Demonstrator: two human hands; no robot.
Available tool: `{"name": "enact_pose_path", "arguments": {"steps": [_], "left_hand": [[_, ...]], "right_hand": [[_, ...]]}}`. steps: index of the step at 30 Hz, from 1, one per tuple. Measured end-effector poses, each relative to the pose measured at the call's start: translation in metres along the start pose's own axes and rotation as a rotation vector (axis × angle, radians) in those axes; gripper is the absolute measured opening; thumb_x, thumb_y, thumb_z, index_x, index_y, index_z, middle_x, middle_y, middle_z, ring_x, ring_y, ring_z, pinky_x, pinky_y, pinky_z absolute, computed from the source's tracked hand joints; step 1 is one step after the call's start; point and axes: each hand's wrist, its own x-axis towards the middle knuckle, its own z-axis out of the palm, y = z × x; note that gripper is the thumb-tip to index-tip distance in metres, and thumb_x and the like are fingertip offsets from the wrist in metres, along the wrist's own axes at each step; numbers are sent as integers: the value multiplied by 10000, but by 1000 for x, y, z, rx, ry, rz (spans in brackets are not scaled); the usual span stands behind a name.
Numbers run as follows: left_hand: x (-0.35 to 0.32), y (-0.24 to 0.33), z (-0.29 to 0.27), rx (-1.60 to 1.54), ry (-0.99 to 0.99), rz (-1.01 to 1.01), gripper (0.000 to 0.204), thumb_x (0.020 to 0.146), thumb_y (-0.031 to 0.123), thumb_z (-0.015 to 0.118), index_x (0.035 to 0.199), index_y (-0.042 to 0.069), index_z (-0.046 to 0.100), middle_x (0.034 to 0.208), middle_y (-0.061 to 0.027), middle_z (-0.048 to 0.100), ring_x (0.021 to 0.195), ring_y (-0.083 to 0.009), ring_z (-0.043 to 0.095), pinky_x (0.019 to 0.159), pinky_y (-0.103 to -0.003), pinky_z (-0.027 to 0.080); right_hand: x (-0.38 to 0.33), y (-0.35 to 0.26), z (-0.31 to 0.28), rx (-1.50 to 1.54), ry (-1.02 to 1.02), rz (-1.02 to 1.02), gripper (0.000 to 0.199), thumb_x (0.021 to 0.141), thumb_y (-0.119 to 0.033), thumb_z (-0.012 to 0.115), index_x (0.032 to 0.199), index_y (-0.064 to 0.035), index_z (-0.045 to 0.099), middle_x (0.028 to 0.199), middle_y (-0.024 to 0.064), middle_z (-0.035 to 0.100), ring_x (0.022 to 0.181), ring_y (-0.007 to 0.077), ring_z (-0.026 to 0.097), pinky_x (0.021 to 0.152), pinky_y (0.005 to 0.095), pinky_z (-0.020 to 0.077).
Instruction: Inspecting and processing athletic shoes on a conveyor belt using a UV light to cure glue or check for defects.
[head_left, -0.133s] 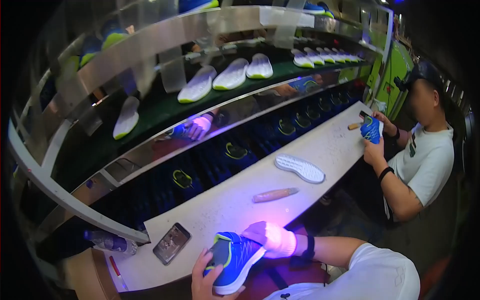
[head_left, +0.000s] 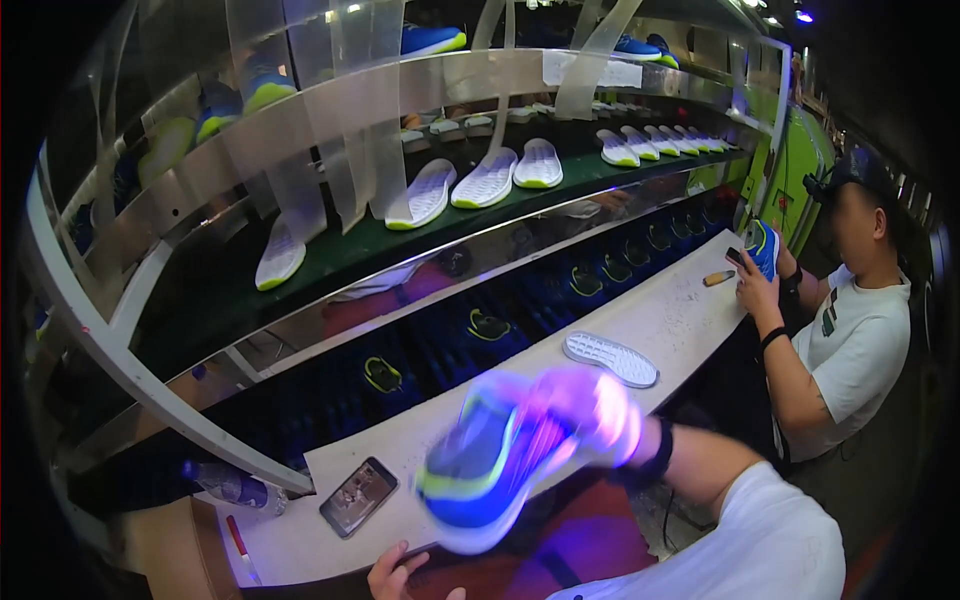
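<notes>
The right hand (head_left: 600, 415), washed in violet light, is clamped on a blue running shoe (head_left: 480, 470) with a lime-green stripe, holding it in the lower middle of the frame above the pale workbench (head_left: 690, 320). The shoe is smeared with motion blur, so exactly where the fingers sit on it cannot be told. The left hand (head_left: 400, 575) shows only at the bottom edge, fingers loosely apart, holding nothing and apart from the shoe.

The risk, as I judge it, is the one-handed grip: a fast swing could let the shoe slip or clip the smartphone (head_left: 357, 496) lying flat just left of it near the bench edge, and knock it off. The white outsole (head_left: 610, 358), to the upper right on the bench, could also be swept aside.

The shoe upper looks like soft knit or mesh; its sole is pale and rounded. The white outsole is flat, oval and finely ribbed. The phone is a glossy dark slab. Above, more white soles (head_left: 487, 180) with lime edges rest on a dark green conveyor belt (head_left: 340, 250) framed in curved, reflective metal. At the right, a co-worker (head_left: 850, 330) in a white shirt holds another blue shoe (head_left: 763, 248).
</notes>
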Motion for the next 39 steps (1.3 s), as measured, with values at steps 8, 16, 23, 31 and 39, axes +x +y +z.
{"name": "enact_pose_path", "arguments": {"steps": [8,16,23,31,39], "left_hand": [[-10,-3,4,-236,163,-314,627,957,-69,693,1522,-50,420,1470,-206,507,1275,-299,611,979,-384,605],[41,-32,16,-289,212,-407,609,881,-1,795,1426,19,524,1470,-207,530,1319,-315,607,1043,-424,558],[166,-196,46,22,174,-447,724,890,15,793,1517,13,431,1526,-161,541,1396,-280,545,1140,-433,468],[247,-399,87,-30,46,-1208,485,1016,333,744,1404,88,587,1331,-55,655,1229,-226,594,1062,-399,489],[248,-289,78,-805,155,-1162,406,1063,344,683,1363,82,610,1215,-60,689,1079,-243,650,990,-421,537]], "right_hand": [[258,69,-260,-1025,646,302,669,936,-430,715,1497,-93,575,1253,259,710,1156,426,698,1001,498,554],[297,92,-101,-833,265,-66,360,976,-394,634,1035,-77,796,1067,213,762,1037,385,740,879,501,609],[332,0,83,-229,-24,-65,534,958,-469,610,1236,-38,755,1304,214,715,1175,385,705,1043,459,554],[351,2,92,-91,-116,92,452,908,-411,637,1103,-53,831,1132,191,798,1038,329,781,896,454,606],[350,13,109,-235,90,74,253,815,-203,775,1023,-69,828,1070,176,796,1016,308,764,848,424,591]]}}
